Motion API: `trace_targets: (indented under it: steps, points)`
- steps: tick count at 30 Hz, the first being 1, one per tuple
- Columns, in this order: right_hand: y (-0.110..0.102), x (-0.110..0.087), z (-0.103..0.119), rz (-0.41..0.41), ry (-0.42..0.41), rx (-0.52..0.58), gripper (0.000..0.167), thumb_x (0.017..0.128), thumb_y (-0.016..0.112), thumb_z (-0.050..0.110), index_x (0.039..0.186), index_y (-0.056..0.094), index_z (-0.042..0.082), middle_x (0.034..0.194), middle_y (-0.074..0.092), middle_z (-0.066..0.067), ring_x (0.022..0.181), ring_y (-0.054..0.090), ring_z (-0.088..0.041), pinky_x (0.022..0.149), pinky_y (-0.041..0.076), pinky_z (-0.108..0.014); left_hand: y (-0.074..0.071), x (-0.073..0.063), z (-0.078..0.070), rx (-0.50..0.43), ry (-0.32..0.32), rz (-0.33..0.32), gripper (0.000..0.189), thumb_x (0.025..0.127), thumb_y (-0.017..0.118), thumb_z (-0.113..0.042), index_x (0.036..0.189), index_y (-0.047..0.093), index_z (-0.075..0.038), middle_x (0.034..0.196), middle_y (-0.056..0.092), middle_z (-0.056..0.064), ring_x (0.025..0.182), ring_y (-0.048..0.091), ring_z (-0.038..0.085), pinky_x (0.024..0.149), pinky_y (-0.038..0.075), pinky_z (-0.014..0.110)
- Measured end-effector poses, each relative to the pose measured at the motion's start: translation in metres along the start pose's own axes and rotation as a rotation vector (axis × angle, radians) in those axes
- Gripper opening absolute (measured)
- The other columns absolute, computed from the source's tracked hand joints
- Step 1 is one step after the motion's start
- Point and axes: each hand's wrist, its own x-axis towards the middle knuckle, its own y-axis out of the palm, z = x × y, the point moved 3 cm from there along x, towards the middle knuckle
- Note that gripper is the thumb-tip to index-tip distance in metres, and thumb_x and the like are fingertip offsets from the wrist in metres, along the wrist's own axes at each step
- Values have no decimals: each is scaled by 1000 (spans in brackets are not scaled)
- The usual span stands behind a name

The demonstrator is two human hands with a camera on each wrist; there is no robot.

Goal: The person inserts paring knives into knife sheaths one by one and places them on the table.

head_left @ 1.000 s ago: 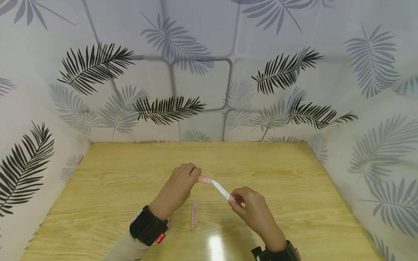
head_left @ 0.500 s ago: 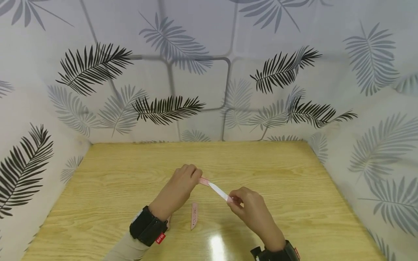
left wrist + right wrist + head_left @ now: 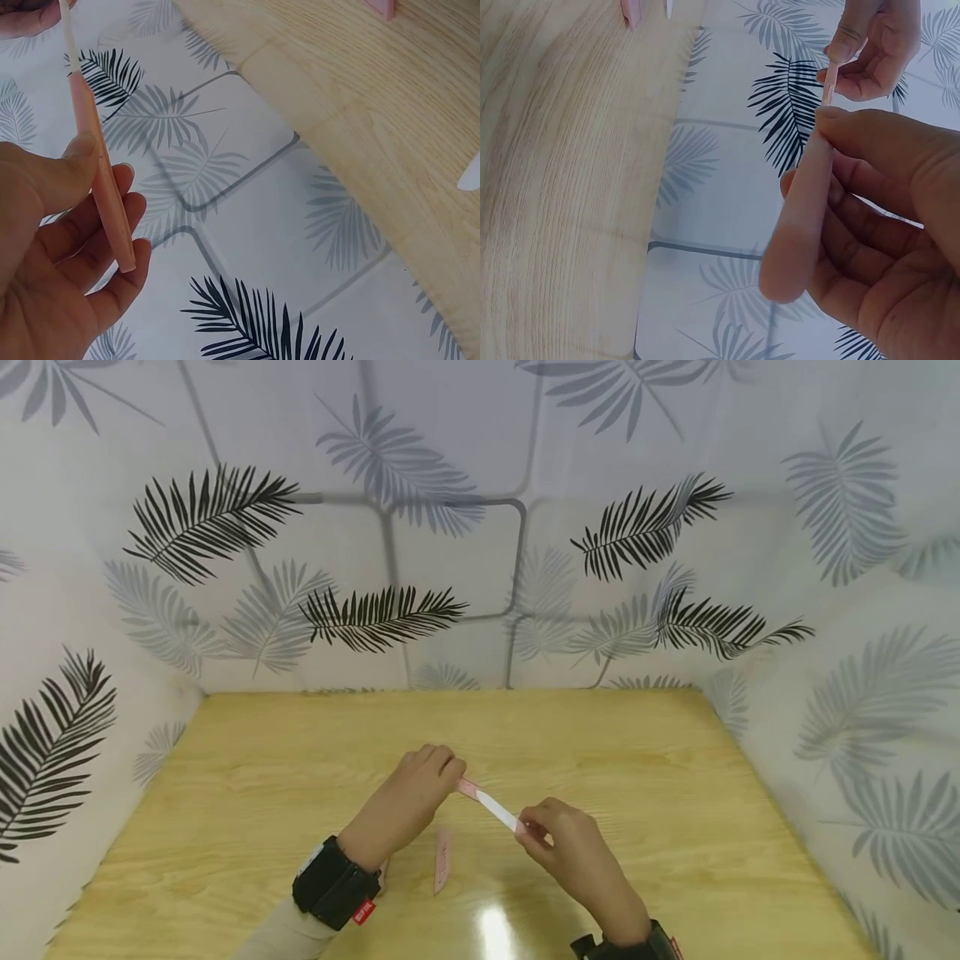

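In the head view, my left hand (image 3: 412,797) grips a pink knife sheath (image 3: 467,787). My right hand (image 3: 581,856) pinches the pink handle of a small knife, whose white blade (image 3: 497,811) spans the gap between both hands. The blade's tip end meets the mouth of the sheath; how far it reaches inside is hard to tell. The left wrist view has the sheath (image 3: 109,187) between thumb and fingers. In the right wrist view, the knife handle (image 3: 799,217) lies between thumb and curled fingers, in line with the sheath (image 3: 828,94).
A pink lettered sheath (image 3: 442,862) lies on the wooden table (image 3: 300,752) below the hands. Another pink piece (image 3: 384,875) is partly hidden by the left wrist. A white tip (image 3: 471,174) shows at the left wrist view's edge. Leaf-patterned cloth (image 3: 450,560) surrounds the table.
The two hands have come slightly closer together, the right hand shifting a little left. A bit less of the white blade shows outside the sheath.
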Motion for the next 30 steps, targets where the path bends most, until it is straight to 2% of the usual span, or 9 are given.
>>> trace_targets:
  steps: [8, 15, 20, 25, 30]
  points:
    - [3, -2, 1, -8, -67, -12, 10, 82, 74, 7, 89, 70, 2, 84, 65, -4, 72, 65, -10, 62, 54, -20, 2, -3, 0, -56, -11, 32, 23, 84, 71, -9, 102, 56, -10, 101, 58, 2, 93, 56, 19, 74, 49, 32]
    - [2, 0, 1, -2, -97, -26, 9, 83, 74, 6, 90, 70, 1, 84, 65, -4, 71, 64, -11, 60, 52, -15, 2, -2, -3, -61, 8, 55, 23, 85, 71, -6, 102, 56, -10, 103, 57, 0, 95, 55, 17, 75, 47, 30]
    - [1, 1, 1, -28, -129, -51, 10, 81, 75, 4, 88, 69, 0, 83, 65, -5, 69, 63, -12, 59, 52, -16, 3, -1, -4, -70, 3, 65, 25, 84, 72, -4, 102, 55, -11, 103, 57, 0, 94, 54, 16, 74, 47, 29]
    - [2, 4, 1, -12, -120, -47, 8, 82, 74, 3, 88, 69, 1, 84, 65, -5, 69, 62, -12, 58, 51, -16, 6, -1, -4, -85, -13, 79, 23, 84, 71, -7, 99, 55, -12, 101, 56, -1, 94, 53, 16, 73, 45, 28]
    - [3, 5, 1, 34, -76, -45, 7, 83, 72, 3, 90, 69, 2, 85, 65, -4, 70, 61, -12, 59, 50, -16, 9, -3, -6, -84, 0, 85, 23, 84, 71, -8, 100, 54, -12, 101, 55, -1, 93, 53, 16, 72, 45, 27]
